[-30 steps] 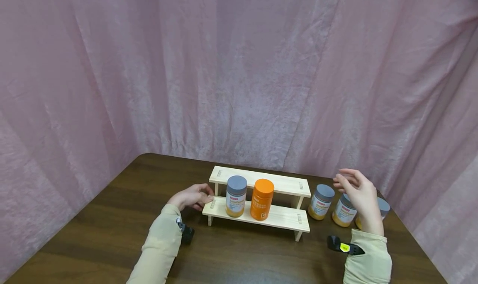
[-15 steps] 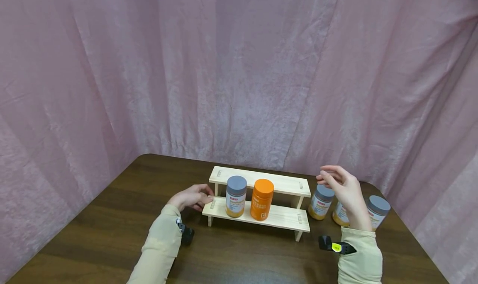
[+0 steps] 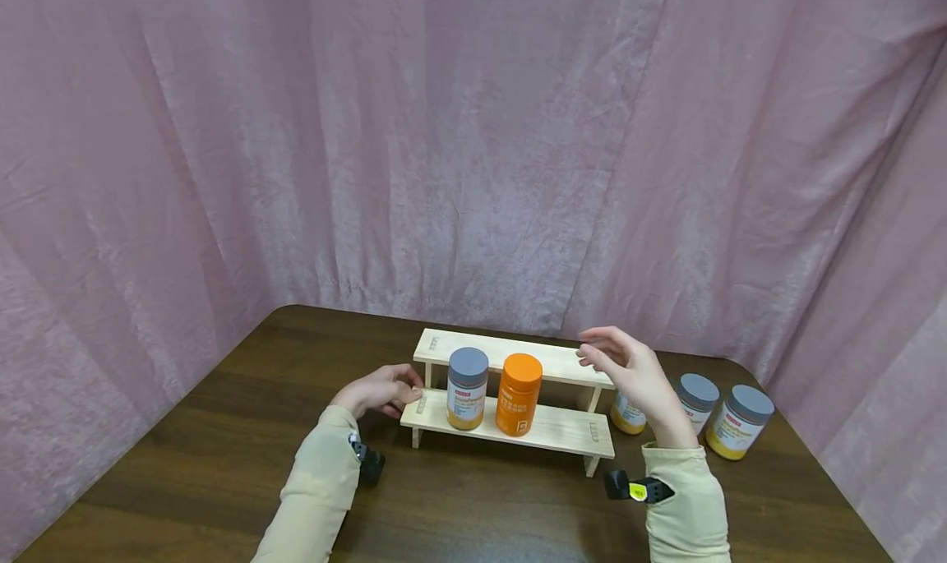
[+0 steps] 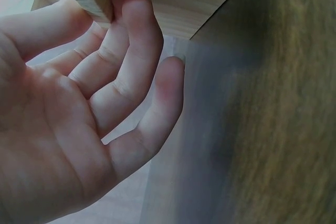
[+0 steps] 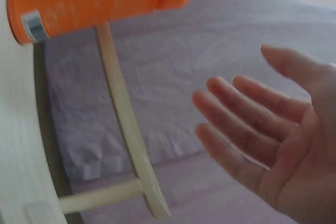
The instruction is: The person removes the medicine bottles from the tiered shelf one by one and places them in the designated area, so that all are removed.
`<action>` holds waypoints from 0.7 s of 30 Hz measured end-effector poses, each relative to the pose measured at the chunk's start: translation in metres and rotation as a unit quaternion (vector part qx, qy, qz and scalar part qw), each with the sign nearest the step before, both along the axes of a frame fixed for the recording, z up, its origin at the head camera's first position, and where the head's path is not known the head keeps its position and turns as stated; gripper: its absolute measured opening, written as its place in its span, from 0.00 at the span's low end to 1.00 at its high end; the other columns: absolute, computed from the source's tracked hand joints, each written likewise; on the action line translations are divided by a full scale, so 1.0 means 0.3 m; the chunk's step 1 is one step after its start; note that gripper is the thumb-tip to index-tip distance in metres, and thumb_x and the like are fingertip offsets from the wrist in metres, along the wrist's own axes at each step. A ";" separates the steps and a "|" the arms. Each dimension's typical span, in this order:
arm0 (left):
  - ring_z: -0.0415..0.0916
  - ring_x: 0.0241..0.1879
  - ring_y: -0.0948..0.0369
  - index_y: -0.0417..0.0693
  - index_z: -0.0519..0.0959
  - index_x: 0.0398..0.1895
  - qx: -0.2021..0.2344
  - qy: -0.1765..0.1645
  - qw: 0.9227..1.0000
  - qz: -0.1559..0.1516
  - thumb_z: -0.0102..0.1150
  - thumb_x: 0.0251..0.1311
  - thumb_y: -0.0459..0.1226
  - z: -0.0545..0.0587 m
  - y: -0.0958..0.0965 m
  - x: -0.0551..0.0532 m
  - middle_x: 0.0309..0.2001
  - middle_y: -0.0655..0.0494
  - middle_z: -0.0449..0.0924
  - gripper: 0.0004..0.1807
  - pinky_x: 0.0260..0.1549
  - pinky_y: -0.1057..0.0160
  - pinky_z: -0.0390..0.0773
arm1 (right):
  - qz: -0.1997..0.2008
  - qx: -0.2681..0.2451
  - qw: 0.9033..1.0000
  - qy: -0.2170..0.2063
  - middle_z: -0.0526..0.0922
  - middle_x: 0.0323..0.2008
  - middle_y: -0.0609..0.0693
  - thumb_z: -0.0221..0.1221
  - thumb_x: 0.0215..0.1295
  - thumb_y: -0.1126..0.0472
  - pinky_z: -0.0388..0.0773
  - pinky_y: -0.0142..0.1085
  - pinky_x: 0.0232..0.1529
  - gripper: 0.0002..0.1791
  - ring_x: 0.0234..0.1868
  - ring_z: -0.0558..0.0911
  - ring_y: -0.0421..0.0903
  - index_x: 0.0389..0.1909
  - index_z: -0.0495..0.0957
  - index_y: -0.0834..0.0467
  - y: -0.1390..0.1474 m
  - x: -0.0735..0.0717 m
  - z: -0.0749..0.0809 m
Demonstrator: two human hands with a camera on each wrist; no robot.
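A two-tier wooden shelf (image 3: 558,424) stands on the table. My left hand (image 3: 377,391) pinches the left end of its lower board, thumb above and curled fingertips beneath, as the left wrist view shows. On that board stand a grey-lidded jar (image 3: 468,390) and, right of it, an orange jar (image 3: 519,394), both upright. My right hand (image 3: 629,370) hovers by the right end of the upper board. Its fingers (image 5: 247,124) are relaxed and hold nothing in the right wrist view, where the orange jar (image 5: 89,3) is near, apart from the hand.
Right of the shelf stand more grey-lidded jars: one (image 3: 627,415) partly behind my right hand, one (image 3: 698,399) partly behind the wrist, and one (image 3: 740,423) near the table's right edge. A pink curtain (image 3: 518,136) hangs behind the brown table (image 3: 473,514).
My right hand has moved left, from above the grey-lidded jars to the shelf's right end, uncovering the rightmost jar. My left hand and the jars have stayed in place.
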State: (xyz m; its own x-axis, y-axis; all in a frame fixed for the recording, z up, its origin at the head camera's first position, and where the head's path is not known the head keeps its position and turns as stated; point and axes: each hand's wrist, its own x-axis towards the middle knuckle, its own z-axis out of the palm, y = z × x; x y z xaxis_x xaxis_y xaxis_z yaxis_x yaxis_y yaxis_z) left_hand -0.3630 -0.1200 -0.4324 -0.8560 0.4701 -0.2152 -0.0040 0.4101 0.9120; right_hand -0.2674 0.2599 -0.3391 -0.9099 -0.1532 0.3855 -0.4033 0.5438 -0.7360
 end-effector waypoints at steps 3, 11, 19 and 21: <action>0.76 0.30 0.62 0.38 0.70 0.49 0.000 -0.002 1.000 0.000 0.58 0.62 0.38 -0.002 0.000 0.000 0.29 0.59 0.78 0.16 0.31 0.63 0.77 | 0.034 0.014 0.999 -0.008 0.84 0.47 0.59 0.56 0.70 0.56 0.78 0.30 0.46 0.19 0.45 0.84 0.46 0.58 0.73 0.60 -0.033 -0.003 -0.008; 0.76 0.29 0.63 0.38 0.70 0.49 0.003 -0.004 1.000 -0.005 0.58 0.62 0.38 -0.008 -0.001 0.001 0.30 0.59 0.78 0.17 0.31 0.64 0.77 | 0.111 0.024 0.993 -0.032 0.81 0.53 0.59 0.61 0.66 0.56 0.80 0.40 0.50 0.26 0.53 0.82 0.56 0.62 0.69 0.59 -0.089 -0.020 -0.036; 0.76 0.29 0.63 0.37 0.69 0.49 0.010 -0.004 1.000 -0.005 0.58 0.62 0.38 -0.007 -0.002 -0.003 0.29 0.58 0.78 0.17 0.30 0.64 0.77 | 0.150 0.038 0.987 -0.042 0.77 0.57 0.61 0.64 0.62 0.57 0.79 0.46 0.53 0.32 0.54 0.81 0.57 0.65 0.65 0.59 -0.117 -0.036 -0.051; 0.76 0.29 0.63 0.37 0.70 0.49 0.010 -0.005 1.000 -0.007 0.58 0.62 0.38 -0.005 -0.001 -0.005 0.29 0.58 0.79 0.17 0.31 0.64 0.77 | 0.151 0.046 0.987 -0.038 0.77 0.58 0.60 0.65 0.61 0.56 0.79 0.46 0.53 0.32 0.54 0.81 0.57 0.65 0.66 0.59 -0.125 -0.038 -0.054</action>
State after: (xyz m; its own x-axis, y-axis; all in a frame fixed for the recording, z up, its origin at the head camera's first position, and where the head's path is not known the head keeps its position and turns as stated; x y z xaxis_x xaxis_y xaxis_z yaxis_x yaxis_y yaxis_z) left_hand -0.3644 -0.1202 -0.4339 -0.8472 0.4865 -0.2137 -0.0075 0.3912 0.9203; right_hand -0.2788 0.2223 -0.3552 -0.8431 -0.4538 0.2887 -0.5024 0.4730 -0.7237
